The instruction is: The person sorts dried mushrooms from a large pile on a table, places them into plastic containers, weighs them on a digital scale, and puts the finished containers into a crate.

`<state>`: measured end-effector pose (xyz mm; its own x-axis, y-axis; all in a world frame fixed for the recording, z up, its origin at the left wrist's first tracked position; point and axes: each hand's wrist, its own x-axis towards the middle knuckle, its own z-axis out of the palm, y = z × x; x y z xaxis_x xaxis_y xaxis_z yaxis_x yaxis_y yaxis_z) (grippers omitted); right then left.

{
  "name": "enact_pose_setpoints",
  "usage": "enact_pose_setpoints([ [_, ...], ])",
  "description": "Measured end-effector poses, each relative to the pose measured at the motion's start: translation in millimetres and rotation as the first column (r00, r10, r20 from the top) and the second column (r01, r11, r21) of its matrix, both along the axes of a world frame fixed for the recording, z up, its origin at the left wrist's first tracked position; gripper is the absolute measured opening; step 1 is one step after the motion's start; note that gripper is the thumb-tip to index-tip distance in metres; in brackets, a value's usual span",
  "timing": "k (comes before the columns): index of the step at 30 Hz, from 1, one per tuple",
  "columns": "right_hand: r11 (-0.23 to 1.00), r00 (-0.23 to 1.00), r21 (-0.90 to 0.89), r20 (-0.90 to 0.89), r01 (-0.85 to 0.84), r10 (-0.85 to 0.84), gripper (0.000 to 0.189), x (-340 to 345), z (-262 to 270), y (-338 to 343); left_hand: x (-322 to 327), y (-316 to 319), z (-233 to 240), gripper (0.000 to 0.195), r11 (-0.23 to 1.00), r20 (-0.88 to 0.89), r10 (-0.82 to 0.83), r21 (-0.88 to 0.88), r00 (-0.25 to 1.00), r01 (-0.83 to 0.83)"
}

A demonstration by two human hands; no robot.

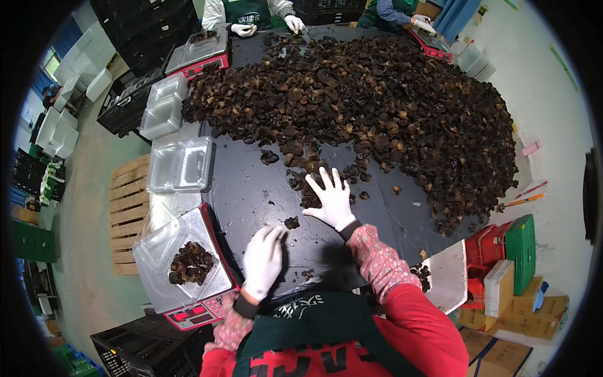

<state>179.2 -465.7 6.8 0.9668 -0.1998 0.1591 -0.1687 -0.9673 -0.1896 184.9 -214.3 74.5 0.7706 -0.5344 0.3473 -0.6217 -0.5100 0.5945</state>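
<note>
My right hand, in a white glove, is spread with its fingers apart over a small group of dark wood ear mushrooms. My left hand, gloved too, hovers or rests over the black table covering, its fingers curled and partly hidden; whether it holds anything does not show. Just beyond those fingers lies one loose mushroom piece. Left of this hand, a clear plastic tray holding mushrooms sits on a red-framed digital scale. A large mushroom heap covers the far side.
Clear plastic trays stand along the left edge, with more trays beyond. A white foam box is at the lower right. Two co-workers' gloved hands are across the table, near other scales. Black crates stand lower left.
</note>
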Motion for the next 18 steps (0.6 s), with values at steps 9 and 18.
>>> enact_pose_setpoints([
  [9,0.931,0.939,0.180,0.196,-0.317,0.282,0.019,-4.7,-18.8,-50.4,16.7,-68.9,-70.0,0.035,0.893,-0.148,0.053,0.450,0.987,0.020],
  [18,0.119,0.843,0.989,0.133,-0.082,-0.522,0.017,-29.9,4.1,-89.0,1.3,-56.2,-71.8,0.011,0.989,-0.290,0.096,-0.081,0.952,-0.124],
])
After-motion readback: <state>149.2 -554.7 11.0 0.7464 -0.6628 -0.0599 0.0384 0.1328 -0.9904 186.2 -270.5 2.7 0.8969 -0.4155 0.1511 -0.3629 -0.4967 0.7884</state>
